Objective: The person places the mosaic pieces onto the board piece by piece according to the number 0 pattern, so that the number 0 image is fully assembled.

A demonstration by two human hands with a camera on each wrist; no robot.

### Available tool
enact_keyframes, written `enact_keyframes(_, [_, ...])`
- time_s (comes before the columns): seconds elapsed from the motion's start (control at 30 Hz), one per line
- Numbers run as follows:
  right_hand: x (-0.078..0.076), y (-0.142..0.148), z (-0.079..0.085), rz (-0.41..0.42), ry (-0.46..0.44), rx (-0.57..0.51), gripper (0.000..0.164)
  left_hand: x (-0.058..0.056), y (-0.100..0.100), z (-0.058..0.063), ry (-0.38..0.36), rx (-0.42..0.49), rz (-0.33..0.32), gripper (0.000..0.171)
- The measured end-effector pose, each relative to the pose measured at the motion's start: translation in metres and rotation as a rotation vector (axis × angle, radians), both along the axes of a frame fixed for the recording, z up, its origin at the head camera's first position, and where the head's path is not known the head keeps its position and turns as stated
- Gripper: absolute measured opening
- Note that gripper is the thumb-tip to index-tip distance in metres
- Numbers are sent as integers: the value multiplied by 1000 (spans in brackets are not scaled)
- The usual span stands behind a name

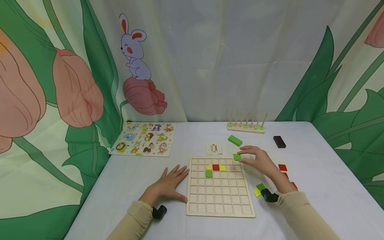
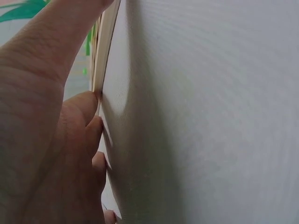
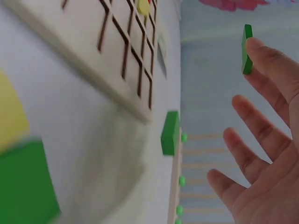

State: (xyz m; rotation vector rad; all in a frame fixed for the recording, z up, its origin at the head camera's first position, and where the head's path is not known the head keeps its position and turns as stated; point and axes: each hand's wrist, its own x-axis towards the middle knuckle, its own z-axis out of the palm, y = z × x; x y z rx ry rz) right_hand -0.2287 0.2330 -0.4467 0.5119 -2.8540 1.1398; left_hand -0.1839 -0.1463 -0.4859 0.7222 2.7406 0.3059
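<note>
A pale wooden grid board lies on the white table. In its upper rows sit a red square tile between two yellow rounded tiles, and a green square tile under the left yellow one. My left hand lies with fingers spread on the table, fingertips and thumb at the board's left edge. Thumb and index finger of my right hand pinch another green square tile, held over the board's far right corner in the head view. The other right fingers extend loosely.
A small pattern card lies beyond the board, near a green block. Behind are a peg stand, a dark block and an animal picture board. Red tiles and a yellow piece lie at right.
</note>
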Motion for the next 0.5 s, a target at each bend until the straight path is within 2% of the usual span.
enact_keyframes(0.13, [9,-21,-9,6,-4,-27,33,1,0,-1,-7,6,-3,113])
enact_keyframes(0.5, [33,-78,-28,143,114,-37,29,-2,-1,-4,6,-7,1,114])
